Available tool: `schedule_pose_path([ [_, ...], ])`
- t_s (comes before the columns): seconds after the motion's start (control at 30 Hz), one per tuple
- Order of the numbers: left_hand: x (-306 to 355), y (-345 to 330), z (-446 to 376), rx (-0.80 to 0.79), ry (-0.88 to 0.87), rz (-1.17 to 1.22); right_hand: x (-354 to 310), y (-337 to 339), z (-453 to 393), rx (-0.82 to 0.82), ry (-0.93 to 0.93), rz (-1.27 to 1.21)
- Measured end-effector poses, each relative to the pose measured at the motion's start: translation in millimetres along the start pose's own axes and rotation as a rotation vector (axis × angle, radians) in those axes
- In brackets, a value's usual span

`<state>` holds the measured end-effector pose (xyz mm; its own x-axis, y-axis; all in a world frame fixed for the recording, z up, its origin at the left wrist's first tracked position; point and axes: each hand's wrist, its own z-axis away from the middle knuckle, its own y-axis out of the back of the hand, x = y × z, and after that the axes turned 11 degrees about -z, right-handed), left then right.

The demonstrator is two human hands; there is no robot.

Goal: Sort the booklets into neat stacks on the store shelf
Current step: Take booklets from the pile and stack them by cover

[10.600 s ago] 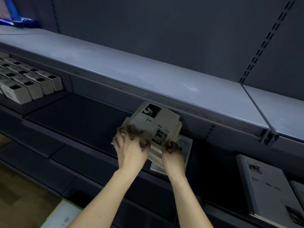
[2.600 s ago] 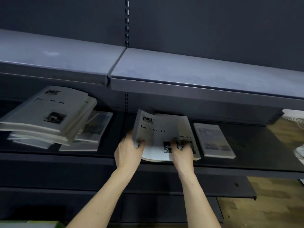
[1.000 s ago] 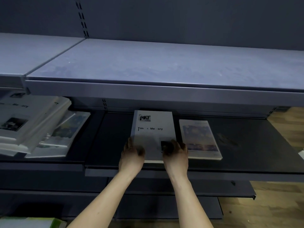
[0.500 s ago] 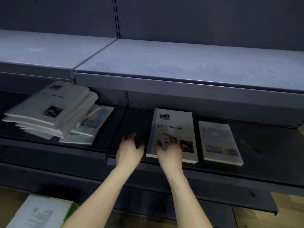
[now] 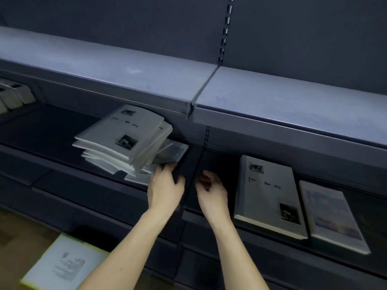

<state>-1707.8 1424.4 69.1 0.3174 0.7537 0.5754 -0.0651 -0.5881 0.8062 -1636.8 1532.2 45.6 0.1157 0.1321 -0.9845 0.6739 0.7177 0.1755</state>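
A dark store shelf (image 5: pixel 62 130) runs across the view under a pale grey upper shelf (image 5: pixel 125 76), with a slotted upright on the dark back wall. At the far left of the dark shelf sit small grey boxes (image 5: pixel 12 97). On the wooden floor (image 5: pixel 12 237) below lies a white, green-edged box (image 5: pixel 62 264).

On the left section an untidy pile of booklets (image 5: pixel 123 137) leans askew, with darker picture-cover booklets (image 5: pixel 173 151) sticking out beneath its right side. On the right section a grey booklet stack (image 5: pixel 270 195) lies flat and square, and just beside it on the right lies a picture-cover booklet (image 5: pixel 333 214).

The left hand (image 5: pixel 165 189) reaches to the lower right corner of the untidy pile; whether its fingers grip anything cannot be told. The right hand (image 5: pixel 211 193) hangs over the bare shelf between the two groups, fingers loosely curled, holding nothing.

Half a second earlier the right hand rested on the grey stack's cover; it has since left it, both hands have shifted left toward the untidy pile, and the view has turned left with them.
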Motion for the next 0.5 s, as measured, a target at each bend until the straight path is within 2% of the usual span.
schedule_pose_path([
  [0.2,-55,42,-37,0.142,-0.011,0.005,-26,-74,-3,-0.068,0.029,0.015],
  [0.5,-133,83,-89,0.228,-0.016,-0.053,-44,-167,-9,-0.092,0.039,0.048],
])
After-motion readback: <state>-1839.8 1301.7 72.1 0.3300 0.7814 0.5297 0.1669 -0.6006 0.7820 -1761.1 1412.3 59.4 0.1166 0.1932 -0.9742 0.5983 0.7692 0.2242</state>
